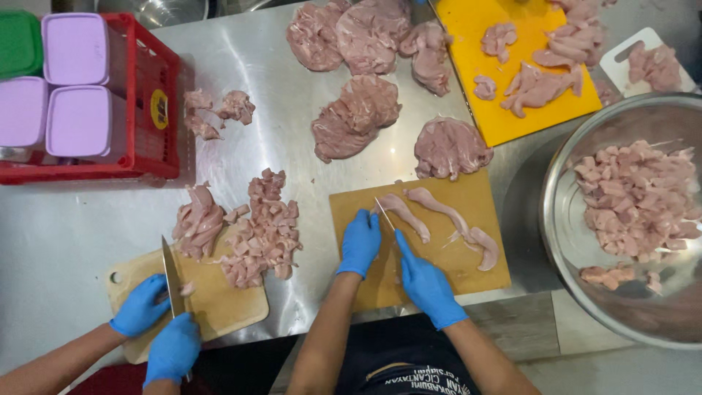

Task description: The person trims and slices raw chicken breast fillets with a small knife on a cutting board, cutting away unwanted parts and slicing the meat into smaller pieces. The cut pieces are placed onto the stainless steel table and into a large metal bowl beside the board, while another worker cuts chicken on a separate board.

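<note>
Two cutting boards lie on the steel table (66, 219); the person's wooden board (468, 201) sits at the near edge, left of a big metal bowl (559, 219) heaped with diced meat (636, 197). Whole slabs of raw chicken (450, 146) rest behind it. On the board lie long strips of chicken (446, 212): soft, wet and limp, likely slippery under gloves, so they want pinning flat near the cut rather than lifting by an end. The left hand (360, 243), in a blue glove, has its fingers curled down on the board beside a strip. The right hand (428, 285) is closed round the knife (384, 212), blade tip at that strip. A co-worker's gloved hands (157, 329) work another board at left.
</note>
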A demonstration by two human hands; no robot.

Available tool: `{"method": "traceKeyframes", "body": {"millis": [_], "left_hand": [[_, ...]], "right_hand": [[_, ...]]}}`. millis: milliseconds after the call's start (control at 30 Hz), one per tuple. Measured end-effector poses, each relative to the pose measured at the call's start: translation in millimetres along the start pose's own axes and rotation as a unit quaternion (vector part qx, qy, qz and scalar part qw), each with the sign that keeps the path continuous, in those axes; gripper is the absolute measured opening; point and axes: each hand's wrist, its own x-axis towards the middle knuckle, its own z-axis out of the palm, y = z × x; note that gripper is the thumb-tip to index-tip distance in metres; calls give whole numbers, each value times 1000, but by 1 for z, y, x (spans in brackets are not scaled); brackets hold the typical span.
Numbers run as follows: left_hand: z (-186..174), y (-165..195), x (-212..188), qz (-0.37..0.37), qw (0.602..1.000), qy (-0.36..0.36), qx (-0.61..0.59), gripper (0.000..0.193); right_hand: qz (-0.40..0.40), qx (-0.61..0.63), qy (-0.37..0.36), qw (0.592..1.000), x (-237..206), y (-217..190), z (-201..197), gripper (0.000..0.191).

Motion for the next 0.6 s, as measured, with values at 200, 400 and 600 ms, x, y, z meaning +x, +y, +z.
{"method": "traceKeyframes", "body": {"millis": [200,400,600], "left_hand": [[-15,18,-3,-83,994,-64,-30,32],[-25,23,-3,-91,989,-109,-41,29],[-4,2,-5,-10,1000,7,4,30]], "right_hand": [[4,-18,2,1000,6,3,-7,65],[-14,-59,-26,998,19,16,-16,64],[-56,-73,-7,996,33,28,2,66]]}}
